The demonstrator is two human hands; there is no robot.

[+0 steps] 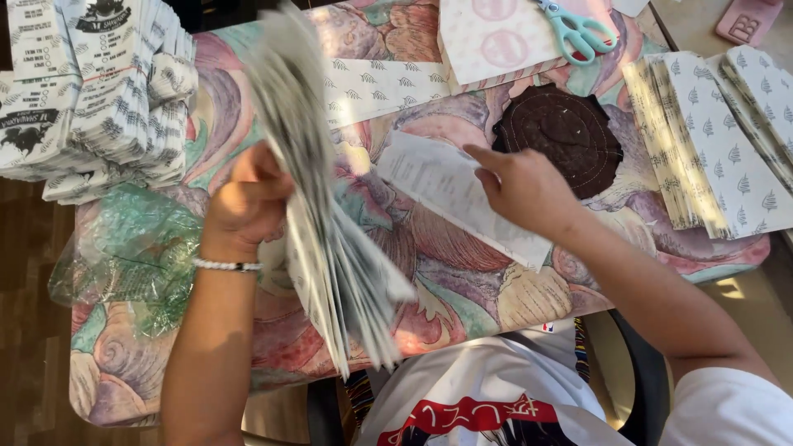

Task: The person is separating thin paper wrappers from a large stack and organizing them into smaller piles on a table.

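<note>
My left hand (246, 201) grips a thick fanned stack of flat white paper bags (318, 206), held upright and blurred with motion. A pearl bracelet circles that wrist. My right hand (522, 188) reaches over the table, fingers pinching a single white paper sheet (450, 192) that lies slanted on the patterned tablecloth (462, 281). A dark brown round quilted mat (560, 136) lies just beyond the right hand.
Piles of printed paper bags (91, 91) stack at the far left. More patterned sheets (719, 140) lie fanned at the right. Teal scissors (578, 33) rest on pink-dotted paper at the top. A clear plastic bag (132, 248) lies at the left edge.
</note>
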